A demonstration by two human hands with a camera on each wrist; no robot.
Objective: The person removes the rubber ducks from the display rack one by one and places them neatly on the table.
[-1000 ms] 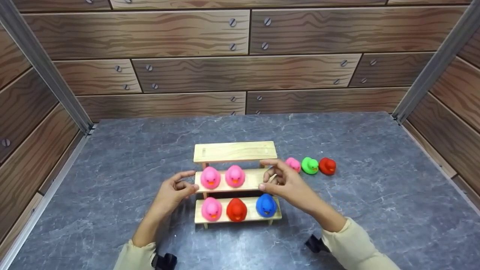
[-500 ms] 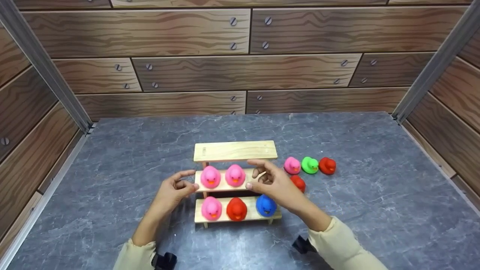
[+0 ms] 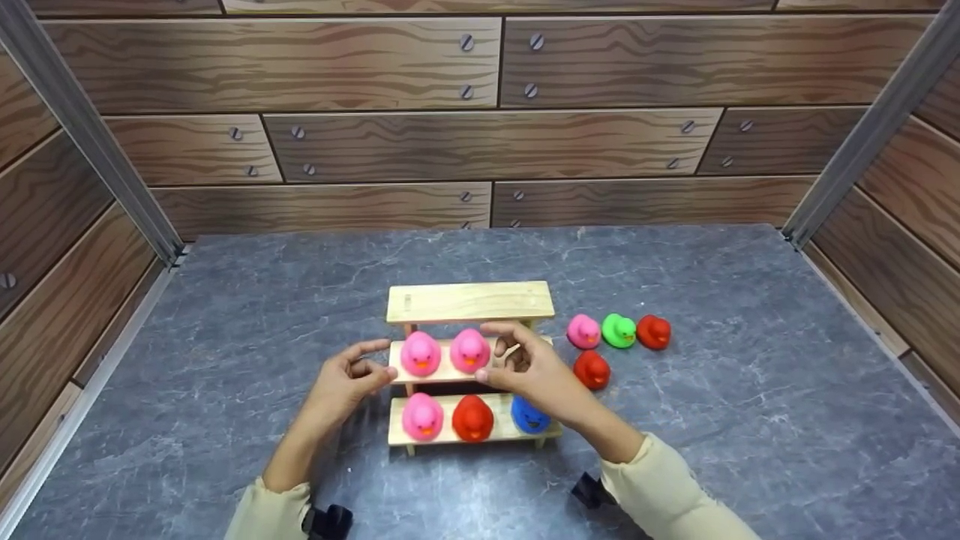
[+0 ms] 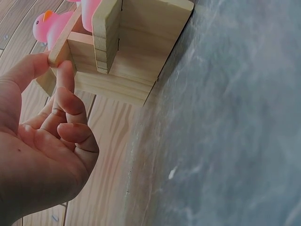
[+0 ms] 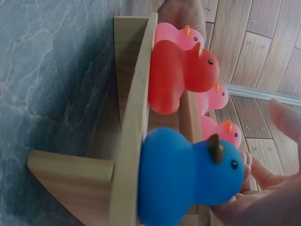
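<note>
A three-tier wooden stand (image 3: 469, 302) holds rubber ducks. My left hand (image 3: 341, 390) pinches the left end of its middle board; in the left wrist view, thumb and index finger (image 4: 66, 77) meet at that board's end. My right hand (image 3: 536, 375) reaches over the middle tier, thumb and index finger spread apart close to the right-hand pink duck (image 3: 470, 351). Another pink duck (image 3: 421, 354) sits to its left. Along the bottom tier stand a pink duck (image 3: 423, 417), a red duck (image 3: 473, 418) and a blue duck (image 5: 169, 179), which my right hand partly hides in the head view.
Right of the stand, on the grey marbled tabletop (image 3: 750, 420), lie a pink duck (image 3: 583, 331), a green duck (image 3: 619, 331) and a red duck (image 3: 654, 332). A second red duck (image 3: 592, 370) lies nearer the front. Wood-patterned walls (image 3: 480, 146) enclose the table's back and sides.
My right hand has moved left along the middle tier toward the right-hand pink duck, uncovering the nearer red duck on the table. The left hand has kept its place.
</note>
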